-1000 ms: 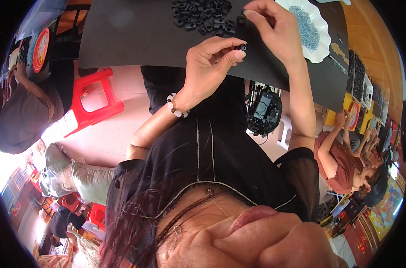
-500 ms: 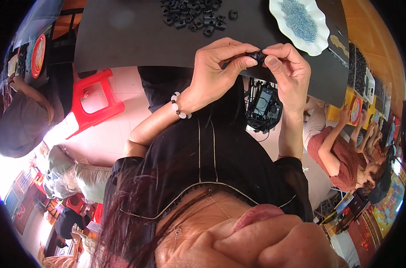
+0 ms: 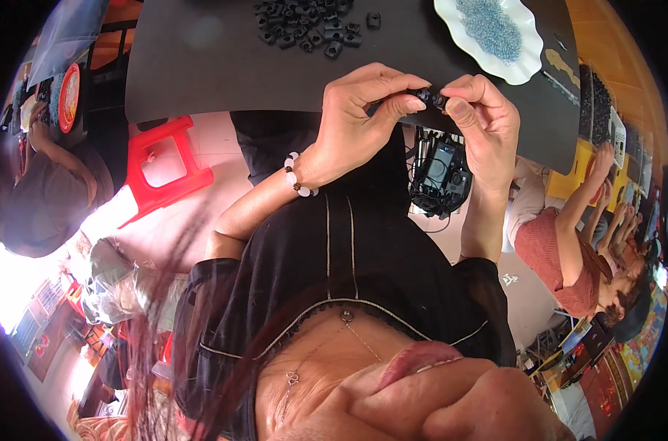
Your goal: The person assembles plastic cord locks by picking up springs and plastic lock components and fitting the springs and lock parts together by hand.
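My left hand (image 3: 359, 117), with a beaded bracelet (image 3: 295, 175) on its wrist, pinches a small black plastic piece (image 3: 422, 94) between thumb and fingertips at the table's near edge. Facing it, my right hand (image 3: 489, 121) has its thumb and forefinger closed on the other end of the dark part (image 3: 439, 101). Whether this is one piece or two touching ones, I cannot tell. Beyond my hands lies a pile of small black plastic pieces with holes (image 3: 304, 26). A white wavy-rimmed dish (image 3: 523, 72) of tiny pale blue, shiny bits (image 3: 495, 33) stands at the right.
The dark table (image 3: 201, 73) spans the far side. One loose black piece (image 3: 373, 20) sits beside the pile. Below the table edge hangs a bundle of black gear with cables (image 3: 440, 176). A red stool (image 3: 168, 158) stands left. Other people work at both sides.
My right hand has shifted slightly right, and the gap between both hands' fingertips is wider, with more of the dark part showing. My left hand keeps its pinch.
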The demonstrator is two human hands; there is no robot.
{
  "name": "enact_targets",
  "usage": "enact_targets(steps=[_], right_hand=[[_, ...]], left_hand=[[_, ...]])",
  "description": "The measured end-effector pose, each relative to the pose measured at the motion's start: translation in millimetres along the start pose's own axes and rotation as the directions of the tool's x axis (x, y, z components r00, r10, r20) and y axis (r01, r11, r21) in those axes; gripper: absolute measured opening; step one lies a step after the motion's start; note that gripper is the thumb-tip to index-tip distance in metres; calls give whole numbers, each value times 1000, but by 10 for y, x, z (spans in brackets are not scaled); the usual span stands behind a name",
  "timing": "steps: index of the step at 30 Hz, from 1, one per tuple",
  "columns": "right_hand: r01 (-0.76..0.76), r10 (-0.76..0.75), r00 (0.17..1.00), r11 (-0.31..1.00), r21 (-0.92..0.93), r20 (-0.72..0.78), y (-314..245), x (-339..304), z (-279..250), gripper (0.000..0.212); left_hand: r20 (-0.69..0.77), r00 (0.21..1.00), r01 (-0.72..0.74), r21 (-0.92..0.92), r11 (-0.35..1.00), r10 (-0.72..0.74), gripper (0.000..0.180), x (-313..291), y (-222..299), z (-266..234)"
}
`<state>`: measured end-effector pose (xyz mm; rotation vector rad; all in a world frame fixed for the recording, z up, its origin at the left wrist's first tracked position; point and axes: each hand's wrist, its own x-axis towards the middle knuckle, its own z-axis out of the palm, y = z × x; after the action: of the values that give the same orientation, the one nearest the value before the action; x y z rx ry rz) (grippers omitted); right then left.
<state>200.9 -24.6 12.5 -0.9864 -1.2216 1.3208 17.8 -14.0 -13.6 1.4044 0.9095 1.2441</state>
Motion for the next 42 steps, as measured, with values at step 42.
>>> enact_targets(steps=[42], right_hand=[[-157, 158, 987, 967, 200, 12, 70, -162, -302, 28]], left_hand=[[129, 938, -348, 351, 869, 323, 27, 54, 47, 372]])
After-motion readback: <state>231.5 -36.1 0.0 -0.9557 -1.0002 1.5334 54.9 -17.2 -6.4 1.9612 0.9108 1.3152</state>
